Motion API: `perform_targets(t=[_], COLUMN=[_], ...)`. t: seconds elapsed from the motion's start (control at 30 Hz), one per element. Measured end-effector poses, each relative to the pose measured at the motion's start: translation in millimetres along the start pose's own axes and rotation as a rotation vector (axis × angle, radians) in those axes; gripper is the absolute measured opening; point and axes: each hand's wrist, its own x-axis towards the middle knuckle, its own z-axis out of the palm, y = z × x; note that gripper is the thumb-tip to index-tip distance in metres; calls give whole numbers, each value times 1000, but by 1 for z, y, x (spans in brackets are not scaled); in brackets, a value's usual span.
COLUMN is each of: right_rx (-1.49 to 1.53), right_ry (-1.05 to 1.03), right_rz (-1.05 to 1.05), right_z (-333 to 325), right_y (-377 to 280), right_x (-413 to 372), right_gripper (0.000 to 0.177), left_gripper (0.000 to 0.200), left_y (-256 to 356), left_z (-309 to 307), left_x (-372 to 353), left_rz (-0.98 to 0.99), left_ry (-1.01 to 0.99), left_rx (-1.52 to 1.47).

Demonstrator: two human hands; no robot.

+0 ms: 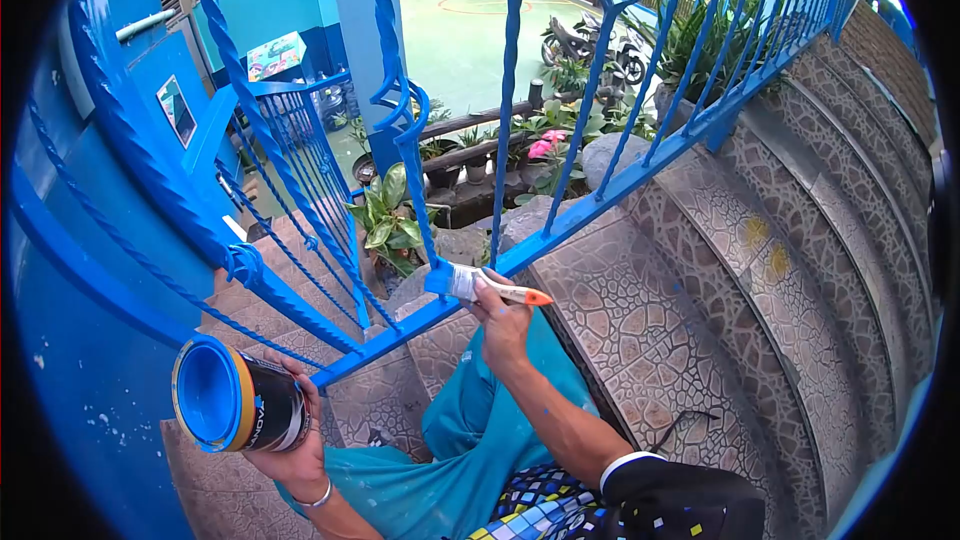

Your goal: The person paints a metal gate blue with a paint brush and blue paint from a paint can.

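Observation:
My left hand [295, 440] is wrapped round a black paint can [275, 405] with a yellow rim, tilted so that the blue paint [210, 395] inside shows. In my right hand [500, 320] is a paintbrush [490, 286] with a pale wooden handle and an orange tip. Blue paint coats its bristles [438, 277], which are right at the foot of a twisted baluster [420, 200]. That baluster meets the blue bottom rail [540, 242] of a metal railing, just beyond my right hand.
Tiled stairs [640, 310] curve up on the right. A dark strap-like thing [690, 418] lies on a step. Behind the railing are a leafy plant [388, 220], pink flowers [545, 145], rocks [612, 160] and parked motorcycles [590, 50]. A blue wall [90, 380] stands at the left.

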Motion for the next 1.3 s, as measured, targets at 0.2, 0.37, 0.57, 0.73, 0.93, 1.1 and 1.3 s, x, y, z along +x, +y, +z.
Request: perform_targets(t=[0.2, 0.37, 0.57, 0.73, 0.93, 1.1, 1.3], right_rx=[45, -229, -51, -136, -254, -136, 426], right_ry=[86, 139, 115, 241, 166, 55, -176], right_rz=[-129, -78, -3, -103, -113, -204, -173], right_z=[-22, -39, -26, -40, -7, 48, 42], right_y=[-7, 62, 60, 54, 48, -17, -47], right_x=[16, 43, 12, 23, 15, -16, -19], right_gripper=[50, 42, 38, 36, 38, 44, 39], left_gripper=[76, 79, 76, 76, 72, 73, 78], left_y=[-1, -7, -8, -8, -11, -11, -14], left_z=[-4, -5, -2, -4, -3, -10, -11], left_x=[4, 6, 5, 8, 8, 10, 12], left_rz=[11, 2, -28, -37, -21, -19, -14], left_ry=[47, -8, -7, 0, 35, 27, 39], left_rx=[47, 51, -8, -31, -3, 27, 50])
